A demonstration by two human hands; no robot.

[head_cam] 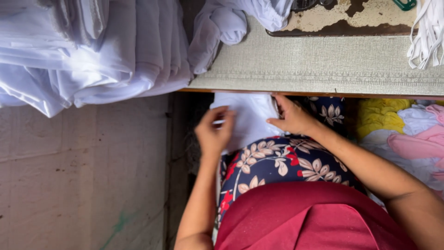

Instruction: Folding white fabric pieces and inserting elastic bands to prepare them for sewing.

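A piece of white cloth (pixel 249 118) lies on my lap, just below the table's front edge. My left hand (pixel 213 133) pinches its left edge between thumb and fingers. On the other side, my right hand (pixel 292 115) grips the cloth's right edge, fingers curled on it. My lap is covered by a dark blue floral garment (pixel 277 162) and a maroon top (pixel 305 217).
A grey-topped table (pixel 323 65) spans the upper right. A stack of folded white fabric (pixel 92 51) hangs at upper left. White strips (pixel 428 34) dangle at the far right. Yellow, white and pink cloths (pixel 407 129) are piled at right. Concrete floor (pixel 83 176) lies at left.
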